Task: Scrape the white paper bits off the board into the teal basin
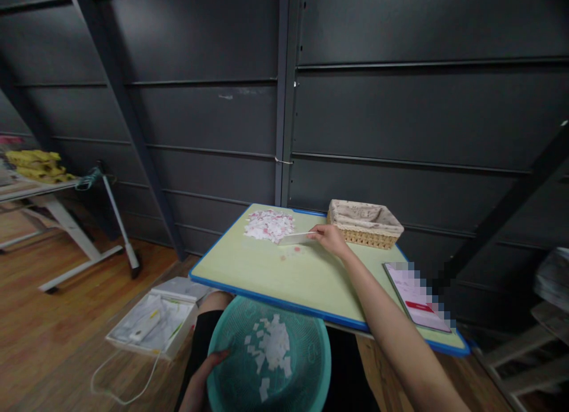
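My right hand (329,238) pinches one end of a thin, flat white card (297,238) over the table. The card's far end meets the near edge of a pile of small white and pink paper-like pieces (269,224). In my lap is a teal plastic basin (311,358) with small white pieces (275,344) scattered over its bottom. My left hand (203,377) grips the basin's left rim, thumb inside and the other fingers hidden behind the wall.
The yellow-green table (235,270) has a blue edge. A cloth-lined wicker basket (367,236) stands at its back right, and a tablet (415,296) lies at the right. An open white box (178,335) with a cord sits on the floor at left. Dark wall panels (213,121) rise behind.
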The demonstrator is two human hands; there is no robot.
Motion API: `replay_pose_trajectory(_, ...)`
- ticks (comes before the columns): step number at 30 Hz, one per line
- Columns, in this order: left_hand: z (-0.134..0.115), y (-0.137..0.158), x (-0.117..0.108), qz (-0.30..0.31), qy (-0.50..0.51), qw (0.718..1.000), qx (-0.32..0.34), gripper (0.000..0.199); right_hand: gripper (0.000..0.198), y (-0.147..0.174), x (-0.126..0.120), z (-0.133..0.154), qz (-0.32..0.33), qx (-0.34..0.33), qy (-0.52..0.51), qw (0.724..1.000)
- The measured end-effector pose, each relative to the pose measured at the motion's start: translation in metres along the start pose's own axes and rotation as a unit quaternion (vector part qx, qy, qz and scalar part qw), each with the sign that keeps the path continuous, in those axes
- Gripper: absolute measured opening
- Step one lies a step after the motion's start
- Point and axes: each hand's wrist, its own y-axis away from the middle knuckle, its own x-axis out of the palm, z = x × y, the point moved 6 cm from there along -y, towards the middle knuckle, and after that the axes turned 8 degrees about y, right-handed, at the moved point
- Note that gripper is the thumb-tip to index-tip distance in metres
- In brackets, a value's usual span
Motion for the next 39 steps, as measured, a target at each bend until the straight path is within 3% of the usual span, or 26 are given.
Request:
replay_pose_trajectory(10,0.0,-0.009,-0.002,0.016,0.002,1.0,-0.01,0.069,0.019,0.006,-0.003,0.007,0.084,-0.03,-0.052,0.995)
replay_pose_trajectory(15,0.004,-0.009,-0.002,0.022,-0.001,0.999,-0.029,0.066,0.022,0.005,-0.016,0.013,0.038,-0.014,-0.065,0.997)
replay_pose_trajectory(18,0.002,-0.01,-0.002,0.026,-0.018,0.999,0.003,0.066,0.027,0.008,-0.021,0.028,0.002,-0.001,-0.064,0.998)
replay_pose_trajectory(20,0.0,-0.011,-0.002,0.034,-0.026,0.999,0.017,0.066,0.028,0.014,-0.017,0.042,-0.009,0.003,-0.052,0.999)
replay_pose_trajectory(25,0.0,-0.016,-0.007,0.007,-0.015,0.999,-0.035,0.069,0.026,0.036,0.013,0.074,0.006,-0.014,0.018,1.0)
replay_pose_trajectory(28,-0.002,-0.018,-0.006,0.012,-0.031,0.999,-0.032,0.069,0.024,0.045,0.018,0.064,-0.011,0.034,0.037,0.999)
replay_pose_trajectory(33,-0.001,-0.028,-0.012,0.019,-0.038,0.999,-0.028,0.069,0.025,0.055,-0.003,0.02,-0.064,0.117,0.047,0.99)
replay_pose_trajectory(39,0.0,-0.05,-0.028,0.021,-0.029,0.999,0.001,0.075,0.031,0.054,-0.02,0.002,-0.105,0.107,0.061,0.987)
